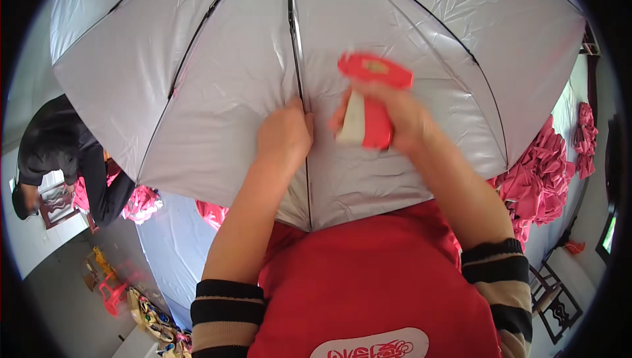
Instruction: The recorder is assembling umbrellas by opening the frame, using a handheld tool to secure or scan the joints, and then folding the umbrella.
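Note:
An open umbrella [230, 95] spreads before me, the silver-grey inner side of its canopy facing me and its dark ribs fanning out. My left hand [286, 134] is closed on the middle rib [295, 49], its fingertips pinching where rib and cloth meet. In my right hand [403, 118] is a red-and-cream handheld tool [376, 118] with a broad red top, held just right of that rib. The hand and tool are smeared by motion, so I cannot make out the tool's exact kind or whether it touches the canopy.
Pink-red folded cloth [540, 174] is heaped at the right. A person in dark clothes [66, 154] bends over at the left. Below are a red plastic stool [113, 294] and a pale blue surface [164, 246]. A dark wooden chair [556, 299] stands at the lower right.

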`<state>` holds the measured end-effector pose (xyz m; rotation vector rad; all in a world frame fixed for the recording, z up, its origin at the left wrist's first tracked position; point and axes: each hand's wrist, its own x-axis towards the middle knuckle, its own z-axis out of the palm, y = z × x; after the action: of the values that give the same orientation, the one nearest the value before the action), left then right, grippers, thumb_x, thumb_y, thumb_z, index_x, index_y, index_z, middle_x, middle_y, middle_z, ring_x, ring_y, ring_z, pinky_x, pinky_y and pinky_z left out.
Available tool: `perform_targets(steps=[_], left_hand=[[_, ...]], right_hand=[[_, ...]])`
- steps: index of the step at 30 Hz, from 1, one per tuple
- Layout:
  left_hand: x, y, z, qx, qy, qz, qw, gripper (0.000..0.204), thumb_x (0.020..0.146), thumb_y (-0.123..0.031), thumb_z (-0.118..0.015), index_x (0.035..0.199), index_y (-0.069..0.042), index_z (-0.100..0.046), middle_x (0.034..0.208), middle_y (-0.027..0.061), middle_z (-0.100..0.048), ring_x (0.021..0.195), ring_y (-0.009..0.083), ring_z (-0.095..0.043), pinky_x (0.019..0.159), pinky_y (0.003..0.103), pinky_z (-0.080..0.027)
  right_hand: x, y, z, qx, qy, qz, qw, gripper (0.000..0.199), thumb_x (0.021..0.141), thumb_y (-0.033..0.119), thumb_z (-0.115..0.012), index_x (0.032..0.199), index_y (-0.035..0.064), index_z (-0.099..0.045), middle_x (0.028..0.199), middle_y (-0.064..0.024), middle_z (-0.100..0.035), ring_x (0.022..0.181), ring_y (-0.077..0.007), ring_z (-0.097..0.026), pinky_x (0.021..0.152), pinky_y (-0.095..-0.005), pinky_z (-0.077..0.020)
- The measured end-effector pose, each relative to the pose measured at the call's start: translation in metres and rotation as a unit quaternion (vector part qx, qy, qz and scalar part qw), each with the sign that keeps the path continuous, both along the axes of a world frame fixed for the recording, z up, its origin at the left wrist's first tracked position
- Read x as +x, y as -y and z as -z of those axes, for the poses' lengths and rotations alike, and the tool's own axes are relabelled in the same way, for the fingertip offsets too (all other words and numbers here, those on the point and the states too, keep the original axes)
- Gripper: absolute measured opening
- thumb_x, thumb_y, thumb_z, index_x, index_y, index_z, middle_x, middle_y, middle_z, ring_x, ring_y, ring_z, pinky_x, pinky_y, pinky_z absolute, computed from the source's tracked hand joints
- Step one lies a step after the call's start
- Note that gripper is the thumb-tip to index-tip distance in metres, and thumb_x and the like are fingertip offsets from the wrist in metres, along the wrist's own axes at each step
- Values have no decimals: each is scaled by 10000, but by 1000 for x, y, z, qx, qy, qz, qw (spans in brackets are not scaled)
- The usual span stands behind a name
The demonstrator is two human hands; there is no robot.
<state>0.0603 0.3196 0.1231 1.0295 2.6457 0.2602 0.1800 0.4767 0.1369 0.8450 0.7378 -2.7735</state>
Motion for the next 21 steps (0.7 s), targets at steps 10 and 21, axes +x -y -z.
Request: perform_targets(steps=[10,21], left_hand=[[29,30,-6,176,106,-148,968,102,890,-110,-573,897,-15,-538,720,191,-639,648,334,-644,579,424,-527],[33,44,-17,291,316,-266,863,68,864,-30,-615,900,18,-585,695,41,-589,577,83,-535,481,253,-468]], right_hand=[[41,82,7,-4,70,-22,997,253,883,219,-644,979,-6,-581,833,-156,-656,781,-298,-679,691,-408,-564],[27,78,2,-38,30,-25,999,253,871,214,-654,973,-6,-581,819,-159,-653,735,-299,-677,680,-405,-573]])
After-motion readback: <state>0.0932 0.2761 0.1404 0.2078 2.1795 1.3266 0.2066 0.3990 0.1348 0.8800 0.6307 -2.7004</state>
